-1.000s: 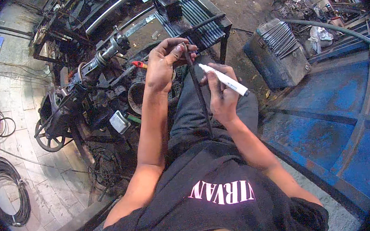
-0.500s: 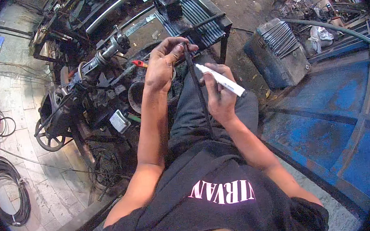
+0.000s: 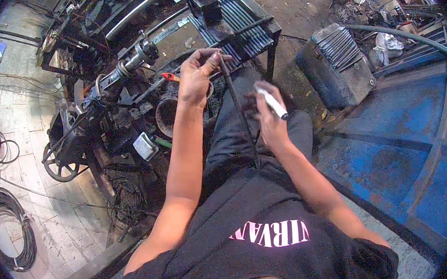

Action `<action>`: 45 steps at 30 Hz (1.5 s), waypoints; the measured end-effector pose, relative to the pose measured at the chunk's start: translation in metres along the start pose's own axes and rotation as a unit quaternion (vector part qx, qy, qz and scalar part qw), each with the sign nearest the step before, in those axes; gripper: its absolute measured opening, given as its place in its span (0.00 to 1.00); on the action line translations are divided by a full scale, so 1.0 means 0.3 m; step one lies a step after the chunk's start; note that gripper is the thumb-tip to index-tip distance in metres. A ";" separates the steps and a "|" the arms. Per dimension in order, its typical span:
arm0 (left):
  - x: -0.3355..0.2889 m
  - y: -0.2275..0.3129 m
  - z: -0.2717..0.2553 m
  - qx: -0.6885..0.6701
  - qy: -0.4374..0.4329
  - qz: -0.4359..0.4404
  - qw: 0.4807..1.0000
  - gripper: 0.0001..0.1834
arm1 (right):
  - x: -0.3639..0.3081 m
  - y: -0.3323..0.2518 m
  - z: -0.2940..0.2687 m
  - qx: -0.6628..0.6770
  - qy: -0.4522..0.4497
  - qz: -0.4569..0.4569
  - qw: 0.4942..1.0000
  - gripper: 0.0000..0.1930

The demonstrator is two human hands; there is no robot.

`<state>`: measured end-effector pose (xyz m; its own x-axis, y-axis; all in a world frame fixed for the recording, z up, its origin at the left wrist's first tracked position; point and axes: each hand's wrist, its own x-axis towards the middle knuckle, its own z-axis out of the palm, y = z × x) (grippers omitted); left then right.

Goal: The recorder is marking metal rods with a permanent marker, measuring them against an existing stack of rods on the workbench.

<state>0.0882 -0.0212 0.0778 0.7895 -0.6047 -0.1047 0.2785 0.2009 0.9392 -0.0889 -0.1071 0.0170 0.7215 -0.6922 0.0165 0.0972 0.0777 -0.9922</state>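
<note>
Near its far end, a thin dark rod (image 3: 238,106) is pinched in my left hand (image 3: 199,73), thumb against fingers. The rod slants down between my thighs, its lower end at my shirt's hem. To the right of the rod, my right hand (image 3: 271,114) is wrapped round a white marker pen (image 3: 273,103), with the dark end pointing back toward my wrist. Motion blurs the fingers, and the pen's front end is smeared too. A gap separates the pen from the rod.
Ahead stands a metal table (image 3: 245,32) bearing a row of dark rods. A greasy machine with a handwheel (image 3: 60,163) is on my left. To the right are a boxy metal unit (image 3: 332,70) and blue metal panels (image 3: 387,161). A black cable coil (image 3: 11,230) lies on the tiles.
My right hand has drawn back to the right, taking the marker away from the rod and turning it steeper. My left hand still holds the rod in nearly the same place.
</note>
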 end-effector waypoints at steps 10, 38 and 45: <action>0.012 0.007 -0.042 -0.026 0.164 -0.060 0.984 0.07 | -0.030 0.028 -0.100 0.241 -0.151 0.247 0.926 0.20; -0.298 -0.241 0.071 -0.188 0.189 -0.093 0.959 0.06 | 0.162 0.294 -0.386 0.012 0.250 -0.056 0.966 0.11; -0.108 -0.289 0.161 -0.164 0.062 -0.140 0.974 0.05 | 0.192 0.255 -0.452 0.068 0.261 0.030 0.962 0.11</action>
<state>0.0120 -0.0563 0.0157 0.7116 -0.5777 -0.3998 0.6366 0.2895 0.7148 -0.1329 -0.2383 -0.0747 0.2892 -0.9469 -0.1407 0.1808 0.1984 -0.9633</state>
